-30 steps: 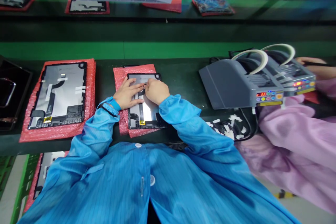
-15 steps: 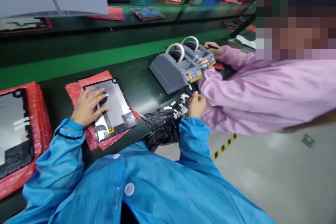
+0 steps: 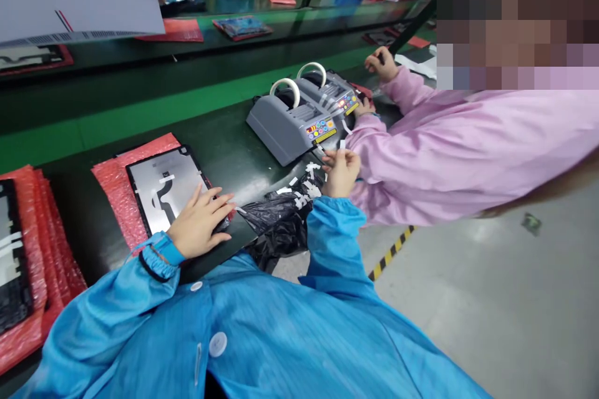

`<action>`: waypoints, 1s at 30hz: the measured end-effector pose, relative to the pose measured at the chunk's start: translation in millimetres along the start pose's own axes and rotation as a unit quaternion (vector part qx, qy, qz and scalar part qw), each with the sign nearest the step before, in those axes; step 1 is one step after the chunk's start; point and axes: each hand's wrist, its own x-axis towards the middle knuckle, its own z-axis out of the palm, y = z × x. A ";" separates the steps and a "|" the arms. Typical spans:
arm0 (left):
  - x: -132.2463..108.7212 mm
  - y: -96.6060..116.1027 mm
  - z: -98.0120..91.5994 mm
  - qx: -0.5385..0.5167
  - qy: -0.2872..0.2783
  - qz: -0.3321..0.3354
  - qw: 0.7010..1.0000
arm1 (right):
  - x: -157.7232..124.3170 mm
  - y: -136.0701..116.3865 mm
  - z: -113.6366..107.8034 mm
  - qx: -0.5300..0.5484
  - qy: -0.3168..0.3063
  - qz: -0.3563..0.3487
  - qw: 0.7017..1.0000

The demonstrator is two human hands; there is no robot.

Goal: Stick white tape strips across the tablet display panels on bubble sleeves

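Observation:
My left hand (image 3: 201,218) lies with its fingers spread over the lower right part of a tablet screen panel (image 3: 156,190). The panel is silvery with a black border and a dark flex cable, and it rests on red bubble-wrap bags (image 3: 115,199). My right hand (image 3: 342,173) is pinched at the front of the nearer grey tape dispenser (image 3: 285,131). A short strip of white tape (image 3: 321,150) shows at its fingertips by the outlet. Another white bit stands up above the fingers.
White tape scraps (image 3: 306,190) stick to a black plastic bag (image 3: 269,212) at the table edge. A second tape dispenser (image 3: 327,90) adjoins the first. A co-worker's pink sleeve (image 3: 421,162) is close on the right. More panels on red bags (image 3: 51,249) lie left.
My left hand has moved right and down across the panel, uncovering its flex cable. My right hand has risen slightly towards the dispenser outlet. The view has shifted a little.

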 end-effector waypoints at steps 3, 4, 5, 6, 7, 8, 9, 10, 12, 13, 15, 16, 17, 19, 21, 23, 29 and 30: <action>-0.5 -3.9 4.2 -0.006 -0.010 -0.018 1.000 | 2.8 -4.2 7.7 0.020 -0.015 0.039 0.999; -0.9 -5.3 5.1 -0.009 -0.012 -0.020 1.000 | 3.7 -5.1 10.2 0.021 -0.021 0.048 0.998; -1.2 -6.3 5.9 -0.012 -0.012 -0.021 1.000 | 4.4 -5.5 12.5 0.021 -0.023 0.054 0.998; -1.3 -7.0 6.4 -0.014 -0.009 -0.021 1.000 | 5.0 -5.4 14.7 0.021 -0.023 0.055 0.998; -1.4 -7.3 6.8 -0.015 -0.004 -0.020 1.000 | 5.6 -4.8 16.7 0.021 -0.023 0.053 0.998; -1.4 -7.4 6.8 -0.016 0.003 -0.018 1.000 | 6.3 -3.9 18.5 0.019 -0.021 0.049 0.998; -1.6 -7.3 6.5 -0.017 0.012 -0.016 1.000 | 7.1 -2.9 20.0 0.017 -0.019 0.044 0.999; -1.9 -7.3 5.7 -0.019 0.022 -0.013 0.999 | 8.1 -2.1 21.1 0.013 -0.017 0.040 0.999; -3.4 -7.8 2.1 -0.028 0.046 -0.008 0.999 | 9.3 -2.0 21.3 -0.004 -0.009 0.024 1.000; -4.4 -8.4 -0.7 -0.037 0.061 -0.008 0.997 | 8.8 -3.3 20.0 -0.020 -0.001 0.007 1.000; -6.3 -10.6 -8.1 -0.063 0.098 -0.018 0.993 | 3.2 -9.0 15.2 -0.062 0.018 -0.048 0.997; -6.7 -11.9 -12.4 -0.078 0.118 -0.029 0.989 | -2.9 -13.4 12.4 -0.083 0.021 -0.080 0.993; -6.5 -13.2 -16.8 -0.094 0.138 -0.043 0.985 | -11.3 -18.6 10.2 -0.098 0.013 -0.110 0.989; -3.7 -15.7 -25.1 -0.128 0.165 -0.079 0.975 | -34.9 -30.0 9.7 -0.100 -0.053 -0.144 0.983; 2.0 -17.6 -31.5 -0.161 0.176 -0.112 0.965 | -64.0 -40.9 17.0 -0.068 -0.182 -0.137 0.971; 8.7 -19.3 -35.1 -0.183 0.182 -0.134 0.957 | -93.4 -49.3 31.3 -0.027 -0.323 -0.103 0.940; 10.7 -24.2 -35.8 -0.210 0.198 -0.173 0.942 | -142.3 -53.1 75.6 0.027 -0.534 -0.040 0.844; 8.4 -25.0 -35.5 -0.214 0.195 -0.189 0.938 | -143.1 -51.2 79.4 0.023 -0.545 -0.038 0.837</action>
